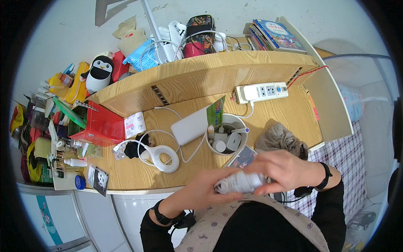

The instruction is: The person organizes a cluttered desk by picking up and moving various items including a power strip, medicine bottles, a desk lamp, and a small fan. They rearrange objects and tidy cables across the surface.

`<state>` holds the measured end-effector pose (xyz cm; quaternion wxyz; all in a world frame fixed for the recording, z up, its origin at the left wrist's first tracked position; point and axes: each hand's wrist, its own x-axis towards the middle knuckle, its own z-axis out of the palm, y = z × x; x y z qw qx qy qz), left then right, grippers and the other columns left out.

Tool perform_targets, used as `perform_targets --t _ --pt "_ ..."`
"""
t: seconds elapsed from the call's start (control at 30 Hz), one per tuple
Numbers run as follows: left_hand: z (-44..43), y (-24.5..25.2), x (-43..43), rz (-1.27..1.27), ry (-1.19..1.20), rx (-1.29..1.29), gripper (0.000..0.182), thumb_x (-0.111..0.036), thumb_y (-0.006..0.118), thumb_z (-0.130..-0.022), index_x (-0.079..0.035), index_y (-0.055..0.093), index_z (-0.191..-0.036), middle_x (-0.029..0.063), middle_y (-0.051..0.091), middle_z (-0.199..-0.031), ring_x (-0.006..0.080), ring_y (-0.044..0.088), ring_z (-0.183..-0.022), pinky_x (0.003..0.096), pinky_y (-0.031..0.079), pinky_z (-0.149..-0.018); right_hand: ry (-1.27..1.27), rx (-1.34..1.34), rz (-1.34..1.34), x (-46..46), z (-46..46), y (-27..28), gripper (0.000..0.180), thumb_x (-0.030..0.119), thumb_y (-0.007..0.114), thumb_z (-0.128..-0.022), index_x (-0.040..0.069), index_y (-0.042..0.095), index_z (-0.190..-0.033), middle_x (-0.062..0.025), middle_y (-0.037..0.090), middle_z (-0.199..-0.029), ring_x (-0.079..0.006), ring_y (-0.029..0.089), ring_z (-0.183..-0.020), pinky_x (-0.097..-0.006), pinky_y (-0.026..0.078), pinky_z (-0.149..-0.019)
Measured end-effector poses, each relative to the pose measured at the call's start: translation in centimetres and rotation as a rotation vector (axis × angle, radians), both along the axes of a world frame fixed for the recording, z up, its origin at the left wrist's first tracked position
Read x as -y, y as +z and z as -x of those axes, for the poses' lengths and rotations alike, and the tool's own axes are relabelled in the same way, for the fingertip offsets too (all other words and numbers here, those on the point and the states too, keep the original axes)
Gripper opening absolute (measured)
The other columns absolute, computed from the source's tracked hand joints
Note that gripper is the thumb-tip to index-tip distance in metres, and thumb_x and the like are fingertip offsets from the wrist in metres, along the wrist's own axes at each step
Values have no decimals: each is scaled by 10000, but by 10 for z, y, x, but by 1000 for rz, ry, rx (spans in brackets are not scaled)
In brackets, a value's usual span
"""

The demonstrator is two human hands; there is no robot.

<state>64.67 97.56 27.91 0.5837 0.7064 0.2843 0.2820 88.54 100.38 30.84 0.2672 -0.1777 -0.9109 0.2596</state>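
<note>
A white bottle-like container (pixel 237 183), blurred and bearing writing, is held between both hands at the desk's front edge. My left hand (pixel 214 187) is closed around its left part. My right hand (pixel 277 170) has its fingers on the right end; the motion blur hides the exact grip. Just beyond the hands lies a dark picture card or booklet (pixel 242 157), partly covered. Behind it a white round bin (pixel 226 151) holds chargers and small bottles. A crumpled brown cloth (pixel 278 138) lies beyond my right hand.
A white power bank-like box (pixel 190 126), cables and a white ring-headed device (pixel 163 159) lie left of the bin. A red box (pixel 105 126) stands at the left. Behind are a power strip (pixel 264 92) and a raised wooden shelf (pixel 201 64) with a penguin figure (pixel 100 74) and books (pixel 278 34).
</note>
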Motion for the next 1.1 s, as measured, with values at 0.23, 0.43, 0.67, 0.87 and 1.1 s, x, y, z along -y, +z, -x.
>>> perform_targets --t 0.23,0.43,0.67,0.87,1.1 --pt "-15 -2 -3 -246 -2 -153 572 -280 749 -789 -36 504 -1245 119 636 -902 256 649 -754 323 505 -636 -121 78 194 4 -14 -3 344 231 702 -790 34 525 -1010 -124 567 -653 -259 614 -564 -338 479 -476" --pt "29 0 -10 34 209 -72 282 -70 702 -812 -19 642 -1083 79 671 -757 98 639 -692 235 501 -619 -739 350 158 -36 -52 29 269 232 632 -841 25 566 -999 -167 613 -860 -288 623 -690 -380 491 -615" --pt "48 -26 2 256 508 -8 163 -58 594 -897 9 655 -1032 57 665 -740 94 604 -659 228 462 -587 -598 584 -164 -90 -40 -11 306 198 623 -845 42 563 -1102 -150 605 -863 -329 599 -796 -419 465 -681" --pt "45 -27 -2 193 529 -58 148 -35 571 -898 3 653 -1015 61 667 -745 110 590 -629 238 457 -582 60 377 -184 -89 9 28 237 203 630 -721 18 580 -860 -104 600 -797 -267 603 -836 -372 469 -667" --pt "38 -23 -3 86 521 -16 148 -30 575 -893 -13 657 -1014 67 662 -747 108 581 -612 229 444 -547 284 563 -322 -89 73 -11 169 154 628 -703 25 584 -801 -80 587 -760 -243 602 -736 -338 467 -657"
